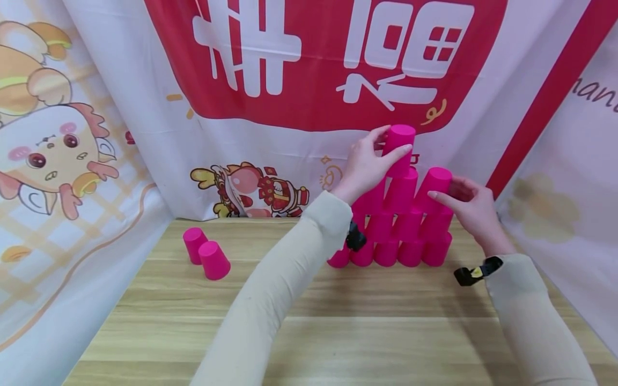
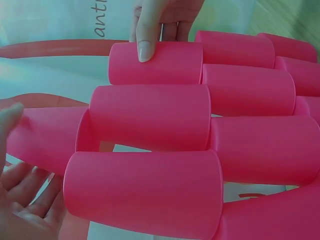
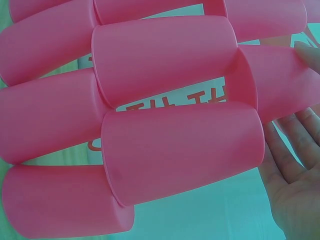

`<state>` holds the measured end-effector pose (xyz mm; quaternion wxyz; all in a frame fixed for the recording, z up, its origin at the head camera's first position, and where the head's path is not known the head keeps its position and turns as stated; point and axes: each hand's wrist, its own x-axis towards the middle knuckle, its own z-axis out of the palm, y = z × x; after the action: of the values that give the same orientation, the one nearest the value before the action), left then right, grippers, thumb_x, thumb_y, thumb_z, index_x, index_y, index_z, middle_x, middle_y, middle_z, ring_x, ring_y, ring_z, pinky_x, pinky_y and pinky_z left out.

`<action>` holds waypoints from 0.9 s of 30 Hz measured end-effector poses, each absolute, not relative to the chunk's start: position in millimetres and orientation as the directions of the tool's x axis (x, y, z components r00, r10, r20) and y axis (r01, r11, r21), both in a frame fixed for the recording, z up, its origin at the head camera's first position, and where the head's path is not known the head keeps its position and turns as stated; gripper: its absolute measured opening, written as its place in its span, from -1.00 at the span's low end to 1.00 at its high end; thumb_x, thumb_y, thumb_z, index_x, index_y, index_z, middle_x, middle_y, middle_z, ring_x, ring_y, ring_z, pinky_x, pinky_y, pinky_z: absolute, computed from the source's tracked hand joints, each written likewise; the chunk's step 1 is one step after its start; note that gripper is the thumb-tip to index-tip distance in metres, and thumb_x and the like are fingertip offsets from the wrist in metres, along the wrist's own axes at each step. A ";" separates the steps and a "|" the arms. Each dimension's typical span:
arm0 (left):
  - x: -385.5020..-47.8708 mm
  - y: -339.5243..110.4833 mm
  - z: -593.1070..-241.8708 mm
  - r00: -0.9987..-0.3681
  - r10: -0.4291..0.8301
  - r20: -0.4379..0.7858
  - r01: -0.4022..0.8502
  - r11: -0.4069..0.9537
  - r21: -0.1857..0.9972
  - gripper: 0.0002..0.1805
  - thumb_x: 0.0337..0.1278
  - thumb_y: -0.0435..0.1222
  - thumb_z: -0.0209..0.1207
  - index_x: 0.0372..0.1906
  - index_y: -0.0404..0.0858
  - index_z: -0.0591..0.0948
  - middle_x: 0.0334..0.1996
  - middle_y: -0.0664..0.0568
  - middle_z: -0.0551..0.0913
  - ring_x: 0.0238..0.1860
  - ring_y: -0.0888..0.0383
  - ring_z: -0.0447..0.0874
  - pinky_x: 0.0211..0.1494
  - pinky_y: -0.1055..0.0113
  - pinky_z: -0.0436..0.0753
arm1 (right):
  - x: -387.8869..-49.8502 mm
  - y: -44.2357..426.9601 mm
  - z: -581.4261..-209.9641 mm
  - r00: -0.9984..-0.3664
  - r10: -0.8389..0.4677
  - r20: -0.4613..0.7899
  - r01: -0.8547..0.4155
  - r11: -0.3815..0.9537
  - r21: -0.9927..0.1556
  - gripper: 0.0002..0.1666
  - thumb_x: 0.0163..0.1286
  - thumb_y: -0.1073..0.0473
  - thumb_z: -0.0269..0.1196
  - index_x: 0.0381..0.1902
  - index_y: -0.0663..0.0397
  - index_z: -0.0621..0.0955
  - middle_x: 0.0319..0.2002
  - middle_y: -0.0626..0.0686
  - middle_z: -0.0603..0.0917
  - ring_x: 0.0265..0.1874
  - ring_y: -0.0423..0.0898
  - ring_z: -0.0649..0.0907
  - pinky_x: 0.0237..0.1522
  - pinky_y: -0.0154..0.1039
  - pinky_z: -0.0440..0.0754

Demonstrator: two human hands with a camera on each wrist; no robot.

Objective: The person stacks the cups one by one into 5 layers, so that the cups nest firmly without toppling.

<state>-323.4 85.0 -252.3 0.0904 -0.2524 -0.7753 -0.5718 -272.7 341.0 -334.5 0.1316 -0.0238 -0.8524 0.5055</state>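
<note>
Pink cups stand upside down in a stepped stack. My left hand (image 1: 365,163) grips the top cup (image 1: 399,147), thumb on the near side and fingers around the far side. In the left wrist view, this top cup (image 2: 47,135) meets two cups of the row below. My right hand (image 1: 475,206) holds the right-end cup (image 1: 436,187) of that lower row between thumb and fingers. The right wrist view shows this right-end cup (image 3: 285,82) against two cups underneath, its open rim partly visible. My left forearm hides some cups at the stack's left side.
Two more pink cups, a rear one (image 1: 194,244) and a front one (image 1: 214,261), stand upside down on the wooden table (image 1: 362,332) at the left. A printed cloth (image 1: 241,123) hangs close behind the stack. Dark wrist straps (image 1: 478,272) sit at my sleeves.
</note>
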 end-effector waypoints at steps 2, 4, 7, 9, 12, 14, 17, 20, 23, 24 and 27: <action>-322.4 82.6 -250.8 -0.863 0.276 0.422 0.482 0.205 0.852 -0.18 0.24 0.08 0.35 0.52 -0.04 0.33 0.26 0.19 0.50 0.19 0.31 0.45 0.11 0.44 0.60 | -272.9 340.6 -334.3 -0.964 0.173 0.200 -0.091 0.494 -0.865 -0.02 0.20 -0.43 0.36 0.48 -0.20 0.41 0.29 0.03 0.52 0.18 -0.05 0.52 -0.01 -0.33 0.60; -320.5 78.8 -249.0 -0.874 0.256 0.414 0.465 0.187 0.865 -0.12 0.19 0.12 0.36 0.54 -0.01 0.29 0.33 0.21 0.44 0.27 0.31 0.38 0.17 0.40 0.58 | -273.5 340.6 -334.4 -0.965 0.171 0.200 -0.091 0.494 -0.865 -0.03 0.20 -0.43 0.36 0.48 -0.20 0.41 0.29 0.03 0.52 0.18 -0.04 0.51 -0.01 -0.33 0.60; -318.2 70.3 -245.6 -0.880 0.227 0.417 0.455 0.157 0.876 -0.10 0.16 0.13 0.38 0.55 0.04 0.28 0.38 0.24 0.39 0.34 0.30 0.33 0.19 0.35 0.59 | -273.6 340.7 -334.8 -0.965 0.172 0.200 -0.092 0.492 -0.866 -0.05 0.22 -0.41 0.36 0.48 -0.19 0.42 0.29 0.04 0.52 0.17 -0.05 0.52 -0.03 -0.36 0.60; -316.7 63.2 -244.0 -0.882 0.203 0.424 0.456 0.143 0.879 -0.10 0.14 0.13 0.39 0.54 0.08 0.28 0.37 0.30 0.39 0.34 0.32 0.32 0.19 0.35 0.59 | -273.2 340.9 -335.3 -0.964 0.172 0.204 -0.096 0.489 -0.867 -0.06 0.23 -0.39 0.37 0.47 -0.18 0.43 0.28 0.03 0.53 0.17 -0.06 0.52 -0.05 -0.40 0.60; -314.5 50.6 -243.6 -0.876 0.176 0.448 0.470 0.110 0.876 -0.12 0.12 0.13 0.41 0.52 0.12 0.31 0.36 0.32 0.40 0.31 0.36 0.33 0.20 0.34 0.59 | -272.4 340.8 -335.6 -0.962 0.174 0.210 -0.101 0.486 -0.868 -0.08 0.25 -0.37 0.37 0.47 -0.18 0.43 0.26 0.01 0.54 0.15 -0.08 0.52 -0.08 -0.44 0.59; -312.6 41.1 -246.0 -0.865 0.162 0.475 0.494 0.108 0.863 -0.13 0.12 0.12 0.40 0.52 0.09 0.32 0.38 0.28 0.41 0.31 0.36 0.35 0.22 0.35 0.57 | -272.5 340.6 -336.0 -0.962 0.171 0.213 -0.108 0.481 -0.870 -0.11 0.26 -0.35 0.37 0.46 -0.17 0.44 0.25 0.01 0.54 0.14 -0.08 0.53 -0.09 -0.45 0.59; -310.2 25.8 -252.5 -0.852 0.148 0.503 0.520 0.115 0.847 -0.15 0.15 0.11 0.39 0.51 0.06 0.35 0.37 0.26 0.44 0.31 0.34 0.37 0.23 0.34 0.56 | -273.0 340.1 -336.5 -0.961 0.168 0.218 -0.114 0.476 -0.872 -0.14 0.28 -0.33 0.38 0.45 -0.17 0.45 0.23 0.01 0.55 0.12 -0.09 0.53 -0.09 -0.46 0.59; -307.7 11.1 -261.4 -0.850 0.138 0.509 0.525 0.131 0.841 -0.16 0.15 0.13 0.39 0.51 0.06 0.35 0.36 0.28 0.45 0.31 0.33 0.39 0.22 0.33 0.58 | -273.5 340.4 -337.0 -0.960 0.168 0.223 -0.116 0.484 -0.867 -0.13 0.28 -0.33 0.37 0.46 -0.17 0.44 0.24 0.02 0.55 0.12 -0.09 0.54 -0.09 -0.46 0.59; -304.7 -3.9 -272.0 -0.859 0.129 0.495 0.511 0.147 0.847 -0.14 0.15 0.17 0.37 0.52 0.08 0.34 0.37 0.29 0.45 0.34 0.32 0.38 0.26 0.27 0.57 | -273.8 341.6 -337.7 -0.961 0.172 0.219 -0.109 0.491 -0.864 -0.09 0.27 -0.36 0.36 0.48 -0.17 0.43 0.26 0.03 0.54 0.14 -0.09 0.53 -0.08 -0.45 0.58; -304.1 -9.0 -275.8 -0.861 0.124 0.494 0.509 0.159 0.846 -0.13 0.15 0.18 0.37 0.53 0.07 0.34 0.38 0.26 0.45 0.35 0.32 0.37 0.30 0.24 0.53 | -273.8 342.0 -337.9 -0.961 0.172 0.217 -0.107 0.494 -0.863 -0.08 0.26 -0.37 0.36 0.48 -0.17 0.42 0.26 0.03 0.54 0.14 -0.08 0.53 -0.07 -0.44 0.58; -301.6 -24.7 -288.6 -0.863 0.093 0.496 0.505 0.197 0.841 -0.12 0.15 0.19 0.36 0.53 0.04 0.34 0.38 0.20 0.47 0.36 0.35 0.36 0.37 0.17 0.46 | -274.4 344.0 -338.1 -0.963 0.169 0.211 -0.101 0.500 -0.860 -0.04 0.24 -0.40 0.36 0.49 -0.17 0.41 0.28 0.04 0.53 0.16 -0.07 0.52 -0.05 -0.41 0.58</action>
<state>-301.6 -24.7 -288.6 0.1711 -0.1979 -0.7546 -0.6018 -274.4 344.0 -338.1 0.1349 -0.0200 -0.8556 0.4993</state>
